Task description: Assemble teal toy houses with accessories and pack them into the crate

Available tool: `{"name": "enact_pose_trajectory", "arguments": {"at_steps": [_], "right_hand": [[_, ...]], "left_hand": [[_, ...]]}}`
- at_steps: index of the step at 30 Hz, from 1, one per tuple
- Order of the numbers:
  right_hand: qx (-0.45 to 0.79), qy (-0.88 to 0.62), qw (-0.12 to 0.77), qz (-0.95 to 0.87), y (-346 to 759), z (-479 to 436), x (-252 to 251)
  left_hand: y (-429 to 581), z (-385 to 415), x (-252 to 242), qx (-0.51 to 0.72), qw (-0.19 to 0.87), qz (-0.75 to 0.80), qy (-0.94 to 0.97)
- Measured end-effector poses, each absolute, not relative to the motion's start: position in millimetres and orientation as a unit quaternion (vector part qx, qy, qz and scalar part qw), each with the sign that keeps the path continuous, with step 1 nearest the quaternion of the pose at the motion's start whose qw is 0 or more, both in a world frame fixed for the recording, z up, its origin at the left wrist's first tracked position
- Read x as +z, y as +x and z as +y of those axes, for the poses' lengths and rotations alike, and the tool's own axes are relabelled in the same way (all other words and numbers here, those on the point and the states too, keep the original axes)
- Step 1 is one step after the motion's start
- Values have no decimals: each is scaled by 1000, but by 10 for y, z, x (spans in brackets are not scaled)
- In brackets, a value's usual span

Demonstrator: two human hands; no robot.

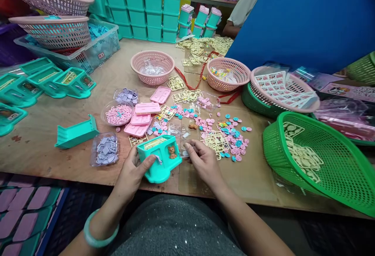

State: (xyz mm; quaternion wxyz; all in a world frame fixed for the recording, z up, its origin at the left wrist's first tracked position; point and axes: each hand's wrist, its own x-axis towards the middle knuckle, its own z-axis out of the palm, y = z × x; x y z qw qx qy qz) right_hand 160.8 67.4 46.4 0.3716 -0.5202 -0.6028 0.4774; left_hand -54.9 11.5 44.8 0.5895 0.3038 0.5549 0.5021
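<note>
My left hand (135, 170) is closed around a teal plastic toy box (155, 172), its thumb on the front beside a small lilac part (159, 160). A brown bear figure (172, 152) sits in the box's window, and cream pieces (155, 142) show inside the open top. Just right of the box, my right hand (203, 162) pinches a small clear plastic piece (184, 153); its exact shape is hard to make out. Beyond that hand lie cream sprue frames (217, 142) and scattered pink and blue round parts (238, 143).
Pink lids (138, 129), a tub of lilac parts (105, 149) and a teal shell (76, 131) lie to the left. A green basket (328, 178) stands at right, pink baskets (152, 80) behind. Stacked teal boxes (154, 13) rise at the back, near another person's arm (231, 29).
</note>
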Motion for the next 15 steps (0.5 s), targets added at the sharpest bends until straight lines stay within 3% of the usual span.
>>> {"name": "enact_pose_trajectory", "arguments": {"at_steps": [15], "right_hand": [[361, -520, 370, -680, 1602, 651, 472]], "left_hand": [[-550, 172, 495, 493, 580, 572, 305]]}}
